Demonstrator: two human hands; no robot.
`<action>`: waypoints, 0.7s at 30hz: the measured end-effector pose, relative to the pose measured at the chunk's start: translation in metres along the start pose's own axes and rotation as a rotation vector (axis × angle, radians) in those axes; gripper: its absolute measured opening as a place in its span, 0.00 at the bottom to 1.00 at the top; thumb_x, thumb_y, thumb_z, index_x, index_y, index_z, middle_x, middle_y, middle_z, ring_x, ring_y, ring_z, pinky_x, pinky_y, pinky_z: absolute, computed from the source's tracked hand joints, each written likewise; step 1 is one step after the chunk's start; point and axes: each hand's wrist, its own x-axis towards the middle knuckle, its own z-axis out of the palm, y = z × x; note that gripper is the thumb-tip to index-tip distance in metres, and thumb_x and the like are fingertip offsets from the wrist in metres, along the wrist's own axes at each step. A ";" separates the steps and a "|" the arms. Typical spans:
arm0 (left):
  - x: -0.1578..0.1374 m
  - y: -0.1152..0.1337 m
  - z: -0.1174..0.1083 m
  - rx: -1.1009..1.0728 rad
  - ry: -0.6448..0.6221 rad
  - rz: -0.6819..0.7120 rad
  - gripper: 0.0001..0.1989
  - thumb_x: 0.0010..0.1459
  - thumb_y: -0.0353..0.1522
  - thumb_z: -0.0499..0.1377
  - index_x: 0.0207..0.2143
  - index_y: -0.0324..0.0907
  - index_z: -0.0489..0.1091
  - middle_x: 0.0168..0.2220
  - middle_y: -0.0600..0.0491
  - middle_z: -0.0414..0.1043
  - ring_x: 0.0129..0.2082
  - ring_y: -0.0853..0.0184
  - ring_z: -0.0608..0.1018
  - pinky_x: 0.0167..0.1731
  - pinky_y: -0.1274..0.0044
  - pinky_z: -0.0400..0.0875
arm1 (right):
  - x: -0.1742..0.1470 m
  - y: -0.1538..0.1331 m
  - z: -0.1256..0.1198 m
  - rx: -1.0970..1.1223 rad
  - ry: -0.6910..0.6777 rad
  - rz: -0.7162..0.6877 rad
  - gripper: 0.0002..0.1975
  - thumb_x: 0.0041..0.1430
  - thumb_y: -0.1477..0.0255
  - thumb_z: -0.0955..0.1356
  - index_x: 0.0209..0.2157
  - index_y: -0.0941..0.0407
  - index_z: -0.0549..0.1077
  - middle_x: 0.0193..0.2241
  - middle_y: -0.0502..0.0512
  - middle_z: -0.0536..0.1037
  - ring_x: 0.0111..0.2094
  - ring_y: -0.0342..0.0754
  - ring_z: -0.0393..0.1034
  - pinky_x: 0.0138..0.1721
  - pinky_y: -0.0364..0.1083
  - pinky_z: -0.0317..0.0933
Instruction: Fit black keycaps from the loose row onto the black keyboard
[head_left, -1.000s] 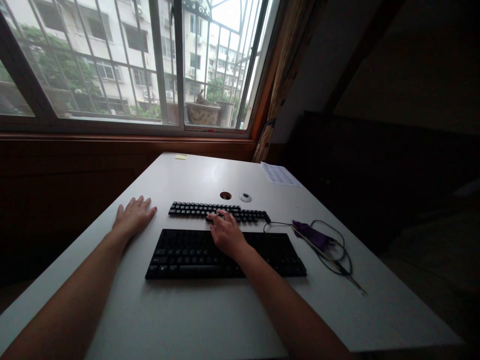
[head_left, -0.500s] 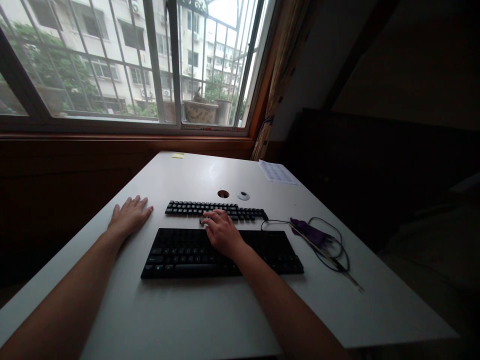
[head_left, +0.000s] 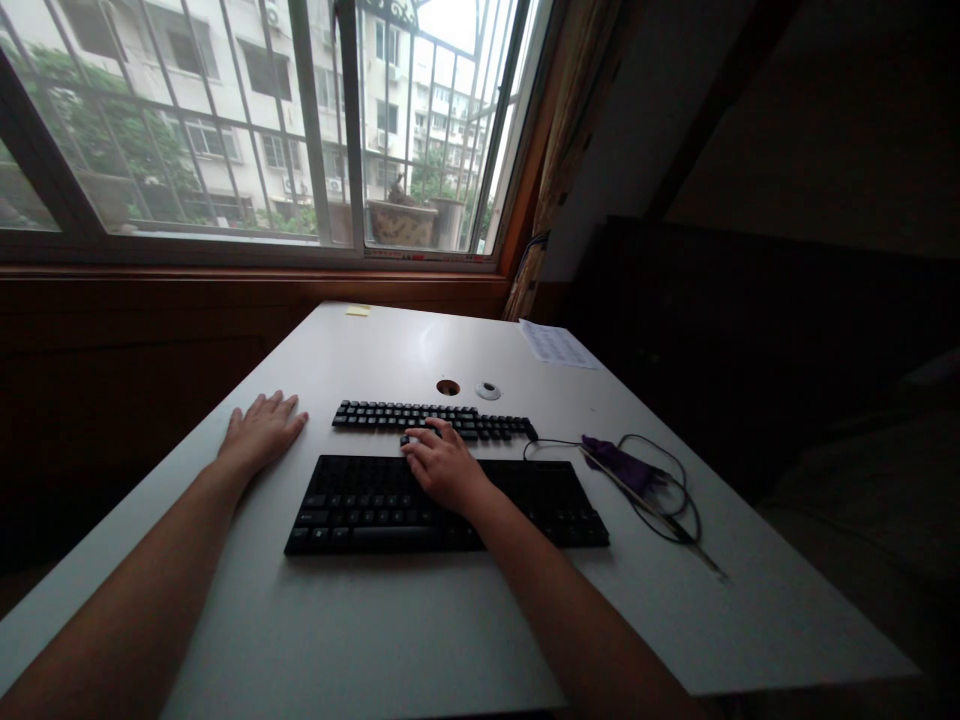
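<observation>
My left hand (head_left: 262, 430) lies flat on the white table (head_left: 375, 630), left of the keyboards, fingers spread and holding nothing. My right hand (head_left: 446, 468) reaches across a black keyboard (head_left: 352, 505), its wrist and palm over the middle of the keys. Just behind that keyboard's back edge, its thumb and index finger close around a small dark keycap (head_left: 406, 440). Rows of dark keycaps (head_left: 390, 413) stretch behind the fingers, and the hand hides part of them.
Right of the keyboard lie a purple cloth (head_left: 622, 465), a looped black cable (head_left: 686, 490) and a thin stick (head_left: 660, 515). Farther back are a round hole (head_left: 448, 387), a ring-shaped cover (head_left: 488, 391), printed paper (head_left: 559, 345) and a yellow note (head_left: 358, 311). A barred window (head_left: 247, 130) stands beyond.
The right fingers have drawn in slightly, and more of the small keycap shows at their tips. My left hand stays flat in place. The view has shifted very slightly.
</observation>
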 end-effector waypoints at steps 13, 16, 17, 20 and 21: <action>0.001 -0.003 0.002 0.003 0.004 0.008 0.38 0.71 0.51 0.38 0.74 0.41 0.57 0.78 0.41 0.48 0.76 0.43 0.52 0.69 0.43 0.48 | 0.000 0.000 -0.001 0.008 -0.019 0.001 0.15 0.74 0.67 0.65 0.55 0.50 0.81 0.64 0.51 0.75 0.68 0.61 0.52 0.71 0.59 0.51; 0.002 -0.004 0.003 0.007 0.017 0.016 0.38 0.71 0.51 0.39 0.74 0.41 0.58 0.77 0.40 0.49 0.75 0.43 0.53 0.68 0.43 0.49 | 0.000 0.000 -0.001 0.023 -0.018 -0.002 0.15 0.74 0.67 0.65 0.55 0.50 0.81 0.62 0.51 0.76 0.68 0.60 0.52 0.71 0.59 0.51; 0.002 -0.004 0.003 0.008 0.020 0.019 0.38 0.71 0.51 0.39 0.74 0.42 0.58 0.77 0.39 0.50 0.75 0.43 0.53 0.68 0.43 0.49 | 0.000 0.001 -0.001 0.026 -0.018 -0.003 0.15 0.74 0.67 0.65 0.55 0.50 0.81 0.62 0.51 0.76 0.68 0.60 0.52 0.71 0.59 0.51; 0.002 -0.004 0.002 0.007 0.019 0.022 0.38 0.71 0.52 0.39 0.74 0.42 0.58 0.77 0.39 0.50 0.75 0.42 0.54 0.68 0.43 0.50 | 0.001 0.001 -0.001 0.032 -0.014 -0.007 0.15 0.74 0.67 0.65 0.55 0.51 0.81 0.62 0.51 0.76 0.68 0.61 0.52 0.70 0.59 0.52; 0.002 -0.003 0.001 0.007 0.016 0.019 0.38 0.71 0.52 0.39 0.74 0.42 0.58 0.77 0.40 0.50 0.75 0.43 0.53 0.68 0.43 0.49 | 0.001 0.001 -0.001 0.034 -0.013 -0.010 0.15 0.74 0.68 0.65 0.55 0.51 0.81 0.62 0.51 0.76 0.68 0.61 0.52 0.70 0.59 0.52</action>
